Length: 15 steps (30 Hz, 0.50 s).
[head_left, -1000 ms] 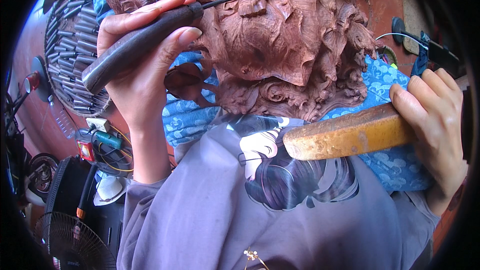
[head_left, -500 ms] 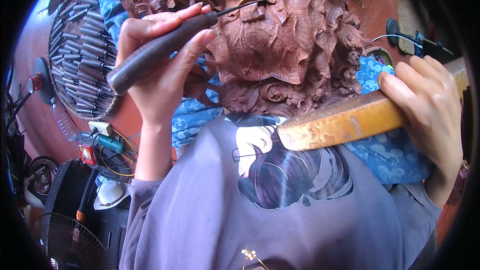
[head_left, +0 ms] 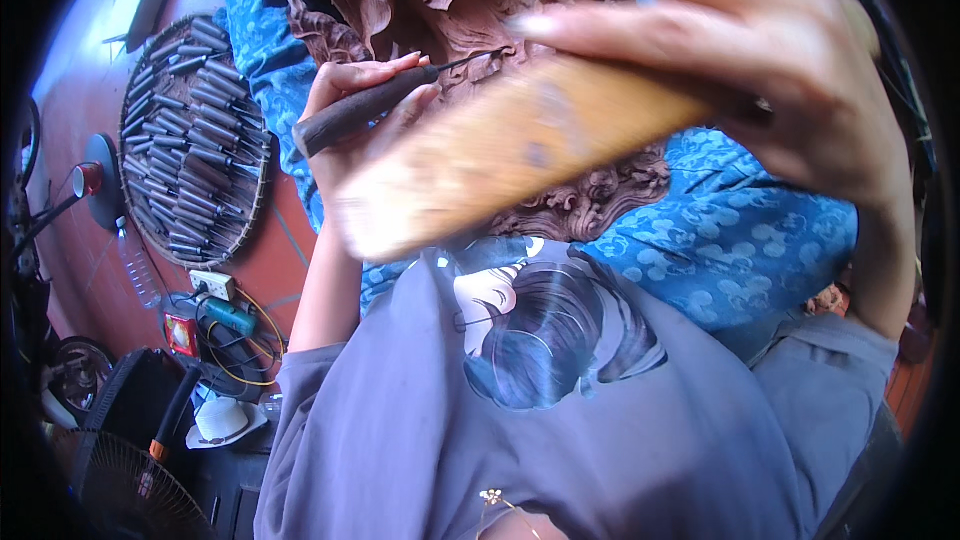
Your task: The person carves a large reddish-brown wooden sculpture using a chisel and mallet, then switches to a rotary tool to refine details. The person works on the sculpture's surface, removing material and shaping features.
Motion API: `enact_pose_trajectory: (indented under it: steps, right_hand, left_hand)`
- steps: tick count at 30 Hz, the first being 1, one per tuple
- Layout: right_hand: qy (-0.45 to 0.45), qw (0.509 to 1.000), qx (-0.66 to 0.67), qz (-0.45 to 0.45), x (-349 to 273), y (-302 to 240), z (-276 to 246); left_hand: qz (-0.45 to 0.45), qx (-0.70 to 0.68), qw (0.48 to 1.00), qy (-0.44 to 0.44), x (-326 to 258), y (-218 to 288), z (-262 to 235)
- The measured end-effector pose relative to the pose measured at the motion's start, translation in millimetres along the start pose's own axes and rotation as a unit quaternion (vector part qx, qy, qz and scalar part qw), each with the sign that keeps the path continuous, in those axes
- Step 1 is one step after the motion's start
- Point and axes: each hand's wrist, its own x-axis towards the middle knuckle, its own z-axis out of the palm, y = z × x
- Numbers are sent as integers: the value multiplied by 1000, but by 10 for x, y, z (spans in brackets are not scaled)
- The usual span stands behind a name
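Note:
My left hand [head_left: 338, 80] is closed around the dark wooden handle of a thin carving chisel [head_left: 368, 110]. Its narrow steel blade reaches right, with the tip at the surface of a reddish-brown wood carving [head_left: 465, 25] full of curling folds. In my right hand [head_left: 800, 70], smeared by motion, is a yellow-brown wooden mallet [head_left: 530, 140]. The blurred mallet slants across the view, its far end near the chisel's butt and my left wrist. It hides part of the carving and of my left hand; whether it touches the handle I cannot tell.
A round woven tray [head_left: 262, 215] of several dark-handled chisels lies on the red tiled floor at left. Below it are a power strip [head_left: 212, 285], a plastic bottle [head_left: 138, 265], a white hat [head_left: 220, 420] and a fan [head_left: 135, 485]. Blue patterned cloth [head_left: 730, 230] covers my legs.
The mallet has swung up and left, from beside my lap to over the carving near the chisel. The view has shifted, and the chisel and carving appear lower and farther left or higher accordingly.

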Motion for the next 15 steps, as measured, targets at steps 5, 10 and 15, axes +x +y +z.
enact_pose_trajectory:
  steps: [5, 10, 15]
  right_hand:
    - [31, 999, -23, -17, 496, -9, -17]
    - [32, 999, -38, -7, 953, -34, 90]
    - [32, 998, -45, 1, 1089, -34, 149]
  left_hand:
    - [-77, 121, 989, 20, -30, 33, -14]
    - [-81, 50, 995, 41, -34, 24, 42]
    - [-73, 80, 994, 18, 29, 127, 48]
